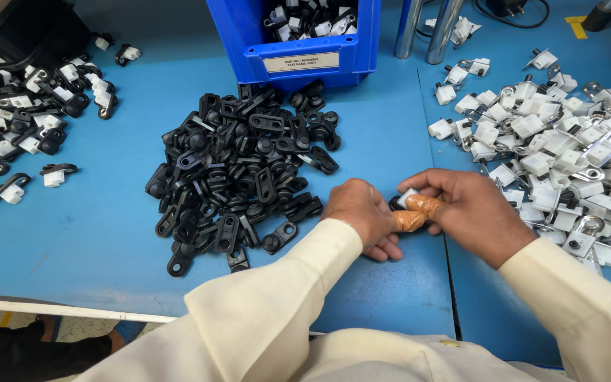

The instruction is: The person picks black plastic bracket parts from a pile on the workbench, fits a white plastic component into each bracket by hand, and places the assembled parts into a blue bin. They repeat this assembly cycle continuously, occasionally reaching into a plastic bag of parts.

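Your left hand (363, 216) and your right hand (469, 212) meet over the flat blue table (93, 233), fingertips pressed together around a small black-and-white plastic part (403, 200), which sits pinched between them just above the table surface. Both hands are closed tightly on it: the left curls in from one side, the right wraps over from the other, and orange tape (419, 212) covers fingertips on both hands where they touch the part. Most of the part is hidden by your fingers, so its exact shape cannot be told. Just to the left of your left hand, nearly touching it, lies a large loose heap of black plastic clip bodies (238, 170) with round eyelets. Just beyond your right hand, on its right side, spreads a wide pile of white plastic blocks with silver metal loops (567, 148), its nearest pieces lying just beside your right wrist. Straight ahead of both hands, past the black heap, stands a blue plastic bin (295, 49) with a white label on its front wall, holding mixed black-and-white pieces. Two shiny metal posts (426, 28) rise just to the right of that bin. Far off to the left of your left hand, well apart from it, lies a scatter of joined black-and-white clips (22, 127). Your cream long sleeves (277, 304) reach up from the bottom edge.
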`<state>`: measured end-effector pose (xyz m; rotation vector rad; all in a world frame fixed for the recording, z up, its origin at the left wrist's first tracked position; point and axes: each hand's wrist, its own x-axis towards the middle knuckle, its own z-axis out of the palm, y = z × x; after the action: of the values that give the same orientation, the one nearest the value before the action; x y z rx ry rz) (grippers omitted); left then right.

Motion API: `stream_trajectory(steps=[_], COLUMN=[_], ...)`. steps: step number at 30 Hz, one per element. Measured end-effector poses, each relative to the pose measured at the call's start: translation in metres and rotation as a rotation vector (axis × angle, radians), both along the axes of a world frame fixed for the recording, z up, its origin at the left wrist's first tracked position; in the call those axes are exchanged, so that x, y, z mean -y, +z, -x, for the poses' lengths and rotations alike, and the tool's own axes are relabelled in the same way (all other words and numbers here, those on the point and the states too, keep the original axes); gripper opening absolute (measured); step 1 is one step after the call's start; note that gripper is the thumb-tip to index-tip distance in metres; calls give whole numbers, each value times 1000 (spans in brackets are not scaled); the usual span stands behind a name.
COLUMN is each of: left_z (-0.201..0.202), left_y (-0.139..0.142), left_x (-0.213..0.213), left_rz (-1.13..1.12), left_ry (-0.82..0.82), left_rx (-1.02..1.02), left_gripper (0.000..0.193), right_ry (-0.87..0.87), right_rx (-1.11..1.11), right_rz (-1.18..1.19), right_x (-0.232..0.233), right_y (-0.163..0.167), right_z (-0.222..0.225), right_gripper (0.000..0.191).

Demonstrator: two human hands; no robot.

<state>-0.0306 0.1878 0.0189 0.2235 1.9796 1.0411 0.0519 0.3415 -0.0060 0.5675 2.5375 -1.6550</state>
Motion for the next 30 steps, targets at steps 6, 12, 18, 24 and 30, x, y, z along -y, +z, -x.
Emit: stream_trajectory(steps=[6,12,18,24,30], left_z=[6,-6,-13,-12,4], left_y=[-5,1,19,45,50], left_x=[-1,-1,-4,-10,-18], left_rz=[-76,-86,-11,330,355], left_ry=[78,115,41,-218,-310], left_rx=[136,95,4,-337,-274], left_gripper=[14,22,24,22,19], right_ry=[-16,42,-16,5,79], right_rx=[84,-171,-108,-40,-156], right_rz=[-41,-320,-412,-362,-381], right_x=[-3,3,14,15,13], right_y=[-1,-4,3,10,7], right_z=[4,-5,-5,-4,-3], right_gripper=[27,36,35,30,30])
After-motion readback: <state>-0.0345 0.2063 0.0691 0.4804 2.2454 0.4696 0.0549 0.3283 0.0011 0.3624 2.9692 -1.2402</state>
